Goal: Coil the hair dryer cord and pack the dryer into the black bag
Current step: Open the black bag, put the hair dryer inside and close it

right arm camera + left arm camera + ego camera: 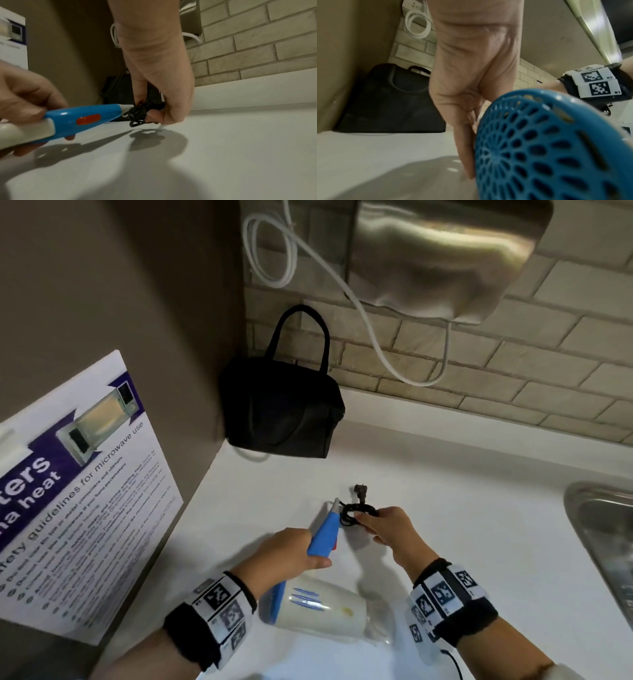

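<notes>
A white hair dryer (322, 609) with a blue handle (325, 537) is held just above the white counter (479, 525). My left hand (291, 549) grips the blue handle (82, 119); the dryer's blue rear grille (547, 148) fills the left wrist view. My right hand (387, 525) pinches the coiled black cord (356, 513) at the handle's tip, the plug (360, 493) sticking out beyond it. In the right wrist view the cord bundle (139, 115) sits between thumb and fingers, just above the counter. The black bag (284, 405) stands shut in the back corner, handles up.
A steel sink (606, 546) lies at the right edge. A steel wall unit (445, 258) with a white cable (383, 344) hangs over the brick wall. A microwave safety poster (78, 491) is on the brown panel at left.
</notes>
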Available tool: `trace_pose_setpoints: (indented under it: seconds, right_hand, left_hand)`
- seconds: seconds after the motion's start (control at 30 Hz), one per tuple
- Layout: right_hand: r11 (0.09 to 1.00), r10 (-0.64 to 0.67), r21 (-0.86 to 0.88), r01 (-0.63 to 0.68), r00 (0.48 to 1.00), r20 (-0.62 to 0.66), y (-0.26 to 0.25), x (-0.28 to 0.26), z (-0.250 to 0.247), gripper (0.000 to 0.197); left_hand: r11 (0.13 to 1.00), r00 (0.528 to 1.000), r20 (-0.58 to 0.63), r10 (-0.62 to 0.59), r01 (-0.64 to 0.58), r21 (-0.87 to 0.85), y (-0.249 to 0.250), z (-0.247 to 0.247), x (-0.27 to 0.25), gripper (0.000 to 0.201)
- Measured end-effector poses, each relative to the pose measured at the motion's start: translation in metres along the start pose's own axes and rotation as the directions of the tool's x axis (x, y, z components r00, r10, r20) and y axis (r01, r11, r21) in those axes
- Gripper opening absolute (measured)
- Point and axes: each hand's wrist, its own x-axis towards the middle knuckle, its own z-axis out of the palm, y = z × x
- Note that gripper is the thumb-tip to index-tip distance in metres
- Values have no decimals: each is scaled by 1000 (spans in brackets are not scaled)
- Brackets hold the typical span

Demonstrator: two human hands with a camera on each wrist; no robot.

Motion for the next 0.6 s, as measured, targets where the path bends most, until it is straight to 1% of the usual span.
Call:
trace_pose_setpoints:
  seconds: [0.1,0.2,0.33,0.47,0.57,0.6]
  right_hand:
    - [989,-14,-150,17,1000,26,9,-2,2,32]
    - [950,-34,-304,64,994,102,9,-7,2,28]
    - [871,-37,-474,130,979,201,5,-14,-1,38]
    - [808,-74,-558,187,973,219,1,-27,-10,33]
    - [749,-144,-612,253,964,222,-1,-42,-16,21]
    - [743,-172,-612,270,961,216,-1,-48,-17,27]
  left_hand:
    - [1000,1000,17,-10,11,-7,4,9,5,48]
    - [1000,1000,10,-19,19,-8,7,14,7,46]
    - [999,999,4,-36,36,-19,8,16,8,45]
    - [995,998,3,-57,57,-82,4,15,8,44]
    - [996,999,-3,-52,52,-78,1,13,8,49]
    - [995,998,-1,-57,57,-78,-1,13,8,50]
